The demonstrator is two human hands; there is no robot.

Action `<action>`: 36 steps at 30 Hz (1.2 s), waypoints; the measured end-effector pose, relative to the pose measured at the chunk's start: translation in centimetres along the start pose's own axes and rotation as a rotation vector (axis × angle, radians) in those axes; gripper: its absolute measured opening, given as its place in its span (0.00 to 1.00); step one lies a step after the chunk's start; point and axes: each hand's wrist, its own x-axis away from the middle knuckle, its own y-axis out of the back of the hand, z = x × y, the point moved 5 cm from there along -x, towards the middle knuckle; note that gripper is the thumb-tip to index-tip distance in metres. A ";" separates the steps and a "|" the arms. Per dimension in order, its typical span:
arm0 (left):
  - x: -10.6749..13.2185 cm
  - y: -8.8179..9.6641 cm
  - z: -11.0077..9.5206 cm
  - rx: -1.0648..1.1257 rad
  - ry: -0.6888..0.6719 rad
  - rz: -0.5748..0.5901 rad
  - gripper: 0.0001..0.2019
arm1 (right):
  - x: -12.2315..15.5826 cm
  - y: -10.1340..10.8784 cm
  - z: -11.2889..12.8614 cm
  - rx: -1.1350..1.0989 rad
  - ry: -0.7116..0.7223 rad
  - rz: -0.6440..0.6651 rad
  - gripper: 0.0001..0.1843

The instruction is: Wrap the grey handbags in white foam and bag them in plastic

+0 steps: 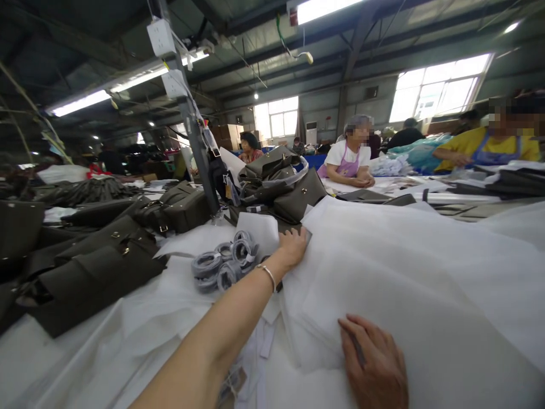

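My left hand (293, 247), with a bracelet on its wrist, reaches forward to the far left edge of a stack of thin white sheets (383, 261). Its fingers are curled by a small dark piece at that edge; what they grip is hidden. Nearer to me, my right hand (377, 360) rests on the same sheets, its fingers loosely bent and slightly apart. A dark gap shows between the fingers, and I see no held thing there. Coiled grey straps (227, 261), wrapped in bands, lie left of my left forearm.
Dark olive bags (97, 267) cover the left side, and more bags (298, 193) are piled beyond my left hand. A grey post (198, 130) rises behind the coils. Across the table, a person in a purple apron (349, 165) leans on it; another in yellow (489, 147) is at right.
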 end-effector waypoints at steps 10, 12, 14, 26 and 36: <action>-0.5 1.5 2.8 -0.092 -0.092 0.236 0.17 | -0.3 0.3 0.3 -0.036 -0.019 -0.015 0.14; -0.3 2.4 2.9 -0.099 -0.079 0.210 0.17 | -0.1 0.2 0.1 -0.035 -0.031 -0.007 0.15; -0.6 3.9 3.2 -0.101 -0.054 0.163 0.17 | -0.1 0.1 0.1 -0.031 -0.050 -0.004 0.16; -5.4 26.9 7.2 -0.027 0.104 -0.405 0.19 | 0.4 -0.4 -0.2 -0.030 -0.119 0.016 0.17; 3.5 42.4 12.3 0.362 0.121 -0.739 0.21 | 1.4 -1.6 -1.5 -0.051 -0.036 -0.043 0.10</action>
